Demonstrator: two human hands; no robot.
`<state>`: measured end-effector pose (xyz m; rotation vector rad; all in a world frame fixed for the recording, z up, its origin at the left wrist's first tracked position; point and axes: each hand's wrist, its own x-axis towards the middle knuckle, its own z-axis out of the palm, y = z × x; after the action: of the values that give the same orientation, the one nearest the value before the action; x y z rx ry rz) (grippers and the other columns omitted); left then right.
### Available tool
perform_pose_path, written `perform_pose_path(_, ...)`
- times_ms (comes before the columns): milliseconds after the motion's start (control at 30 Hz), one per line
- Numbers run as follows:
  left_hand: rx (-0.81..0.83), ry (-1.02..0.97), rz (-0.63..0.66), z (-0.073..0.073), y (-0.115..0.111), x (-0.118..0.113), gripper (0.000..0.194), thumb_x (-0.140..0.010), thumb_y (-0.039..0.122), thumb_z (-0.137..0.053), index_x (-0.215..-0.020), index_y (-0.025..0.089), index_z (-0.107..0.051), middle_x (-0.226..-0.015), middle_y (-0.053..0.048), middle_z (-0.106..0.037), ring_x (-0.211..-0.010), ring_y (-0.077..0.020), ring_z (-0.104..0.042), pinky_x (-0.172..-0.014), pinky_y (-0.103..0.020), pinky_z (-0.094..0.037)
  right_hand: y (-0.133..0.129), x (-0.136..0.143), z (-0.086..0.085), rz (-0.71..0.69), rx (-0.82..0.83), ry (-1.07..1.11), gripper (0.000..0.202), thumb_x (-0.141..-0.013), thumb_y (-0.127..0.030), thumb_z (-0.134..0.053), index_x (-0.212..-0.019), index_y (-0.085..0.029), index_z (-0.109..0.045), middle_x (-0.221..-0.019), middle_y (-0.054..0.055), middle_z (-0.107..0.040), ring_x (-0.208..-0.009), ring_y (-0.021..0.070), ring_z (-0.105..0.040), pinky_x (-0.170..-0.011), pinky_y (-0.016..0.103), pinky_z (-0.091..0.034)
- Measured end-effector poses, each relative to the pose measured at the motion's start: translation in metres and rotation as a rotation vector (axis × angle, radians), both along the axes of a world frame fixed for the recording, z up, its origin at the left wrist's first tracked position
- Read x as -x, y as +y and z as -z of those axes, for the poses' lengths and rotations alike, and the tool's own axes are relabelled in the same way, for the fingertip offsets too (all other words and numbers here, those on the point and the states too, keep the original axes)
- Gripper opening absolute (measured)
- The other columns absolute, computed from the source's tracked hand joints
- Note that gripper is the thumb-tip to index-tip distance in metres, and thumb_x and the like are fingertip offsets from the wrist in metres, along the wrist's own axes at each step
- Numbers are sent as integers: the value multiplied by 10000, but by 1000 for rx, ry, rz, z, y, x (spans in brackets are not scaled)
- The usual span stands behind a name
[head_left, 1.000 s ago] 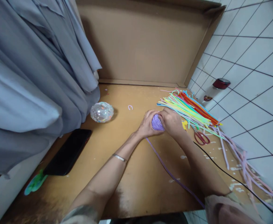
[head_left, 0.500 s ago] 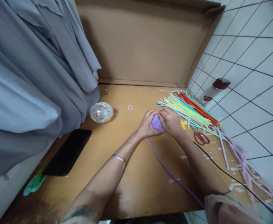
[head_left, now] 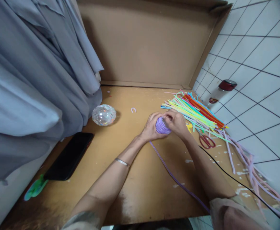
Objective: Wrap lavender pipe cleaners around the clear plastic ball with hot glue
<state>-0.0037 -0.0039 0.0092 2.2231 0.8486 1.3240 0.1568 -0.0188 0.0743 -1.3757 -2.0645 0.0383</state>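
Note:
A small round object wound with purple cord [head_left: 162, 126] is held just above or on the wooden table, near its middle. My left hand [head_left: 151, 126] wraps around it from the left side. At its upper right edge, my right hand [head_left: 175, 122] has its fingers pinched together against the rim; what lies between the fingertips is hidden. A purple strand [head_left: 171, 174] trails from below my left hand toward the table's front edge and passes under my right forearm.
Coloured pipe cleaners [head_left: 192, 111] lie in a heap at the right, with red-handled scissors [head_left: 207, 141] beside them. At left are a clear ball [head_left: 104, 115] and a black phone [head_left: 69, 156]. A bottle [head_left: 222, 91] stands by the tiled wall. A black cable [head_left: 236, 175] crosses the right side.
My right hand has lifted slightly and shifted a little right, its fingers now pinching at the rim. More of the purple wound surface shows. My left hand stays in place.

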Motion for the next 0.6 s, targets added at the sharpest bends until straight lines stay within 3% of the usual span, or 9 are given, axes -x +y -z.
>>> perform_pose_path(333, -19, -27, 6, 1, -1, 0, 845, -571, 391, -889, -1289, 210, -482, -1294, -132, -560, -1253, -312, -552, -1102, -507, -457, 0, 1, 1, -6, 27, 13, 250, -905, -299, -501, -878, -181, -720, -886, 96, -693, -837, 233, -624, -756, 321, -451)
perform_pose_path(467, 5, -42, -18, 1, -1, 0, 845, -555, 392, -894, -1276, 217, -488, -1289, -127, -559, -1245, -311, -556, -1102, -502, -456, -6, -1, -6, -51, 63, 46, 311, -942, -316, -462, -933, -171, -736, -920, 101, -708, -880, 228, -643, -802, 323, -473)
perform_pose_path(533, 24, -47, -32, 1, -1, 0, 839, -546, 387, -899, -1264, 224, -496, -1281, -122, -561, -1243, -309, -556, -1106, -498, -456, -9, -6, -12, 11, 62, 32, 336, -951, -320, -448, -985, -160, -742, -968, 110, -723, -906, 223, -651, -823, 320, -477)
perform_pose_path(600, 40, -59, -46, 1, -2, 0, 833, -545, 375, -903, -1258, 219, -501, -1284, -126, -554, -1261, -310, -547, -1122, -500, -448, -12, -13, -19, 180, 73, -52, 357, -957, -335, -444, -1014, -153, -746, -1025, 131, -732, -939, 234, -658, -826, 326, -474)
